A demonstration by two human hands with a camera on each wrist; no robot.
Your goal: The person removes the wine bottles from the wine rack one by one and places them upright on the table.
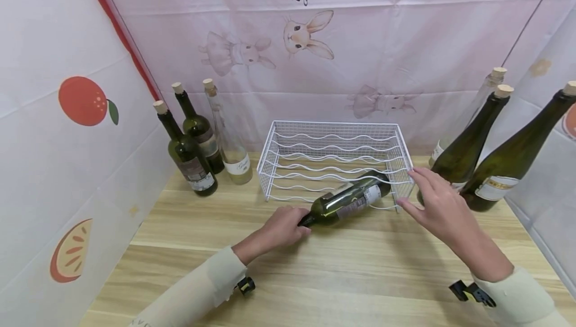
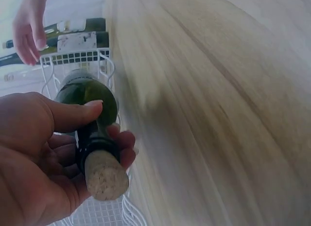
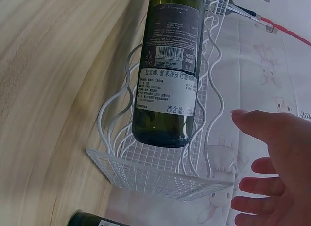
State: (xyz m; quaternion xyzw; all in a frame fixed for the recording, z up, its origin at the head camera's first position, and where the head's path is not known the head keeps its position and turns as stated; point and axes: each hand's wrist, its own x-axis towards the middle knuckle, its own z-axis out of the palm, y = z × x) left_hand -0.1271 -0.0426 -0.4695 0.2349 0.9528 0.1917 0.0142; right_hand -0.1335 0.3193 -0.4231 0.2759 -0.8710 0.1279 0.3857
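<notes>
A dark green wine bottle (image 1: pixel 348 205) lies slanted at the front of a white wire rack (image 1: pixel 337 132), its base in the right end of the lower level. My left hand (image 1: pixel 283 227) grips its neck, with thumb and fingers around it just behind the cork (image 2: pixel 107 180) in the left wrist view. The label faces the right wrist camera, with a barcode and printed text. My right hand (image 1: pixel 443 209) is beside the rack's right end, fingers extended and holding nothing. In the right wrist view its fingers (image 3: pixel 262 184) look slightly apart from the wire.
Left of the rack stand two corked green bottles (image 1: pixel 189 164) and a clear bottle (image 1: pixel 236 159). To its right are a clear bottle (image 1: pixel 483 97) and two tall green ones (image 1: pixel 517 162), close behind my right hand. A pink printed cloth (image 1: pixel 396 57) hangs behind the wooden table (image 1: pixel 315 277).
</notes>
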